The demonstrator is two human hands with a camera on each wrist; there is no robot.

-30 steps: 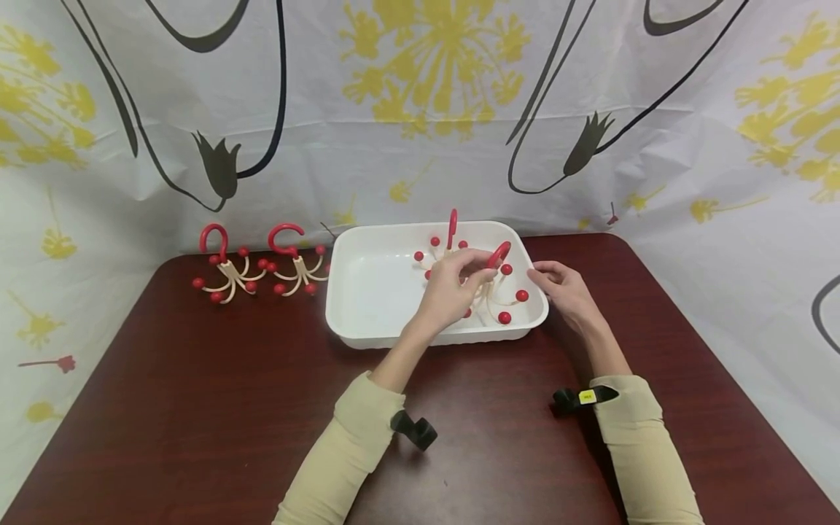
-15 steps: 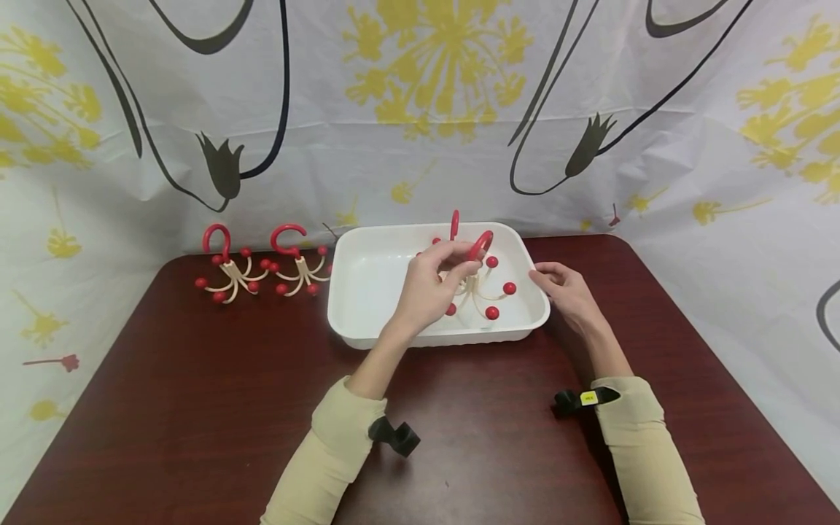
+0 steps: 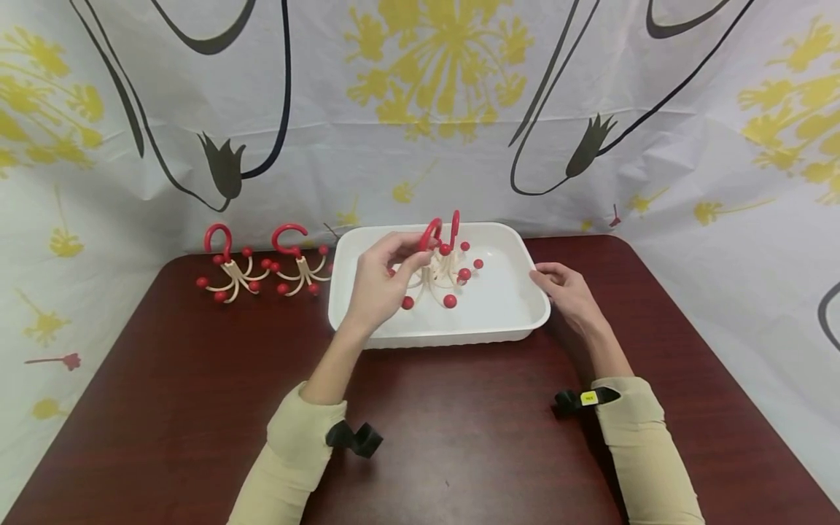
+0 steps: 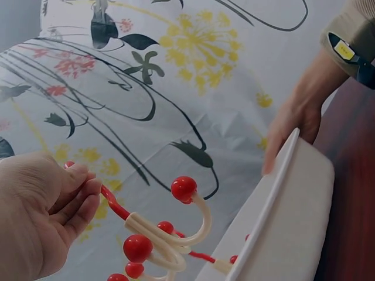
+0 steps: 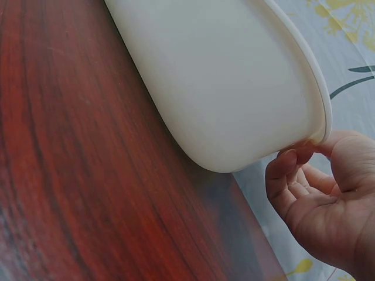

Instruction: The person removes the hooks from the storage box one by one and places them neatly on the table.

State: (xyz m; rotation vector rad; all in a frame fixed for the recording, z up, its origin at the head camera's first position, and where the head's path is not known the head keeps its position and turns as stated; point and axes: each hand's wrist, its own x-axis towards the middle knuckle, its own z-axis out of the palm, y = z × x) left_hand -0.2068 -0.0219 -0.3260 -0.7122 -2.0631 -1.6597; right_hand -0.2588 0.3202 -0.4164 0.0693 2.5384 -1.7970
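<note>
My left hand (image 3: 382,281) pinches the red hook of a multi-arm hook hanger (image 3: 426,275) and holds it over the white plastic tub (image 3: 505,299). In the left wrist view this hanger (image 4: 153,229) shows pale curved arms tipped with red balls, and my thumb and fingertips grip its hook end. Behind it, a second hanger (image 3: 456,227) of the same sort stands in the tub, partly hidden. My right hand (image 3: 569,295) pinches the tub's right rim between thumb and fingers, seen closely in the right wrist view, where the hand (image 5: 328,193) is under the rim.
Two more such hangers, a left one (image 3: 230,268) and a right one (image 3: 298,266), stand on the dark red-brown table (image 3: 446,437) left of the tub. A white patterned cloth (image 3: 315,168) hangs right behind the table and at its sides.
My left hand has carried the hanger leftward across the tub, from its right end toward its middle. My right hand has stayed on the rim.
</note>
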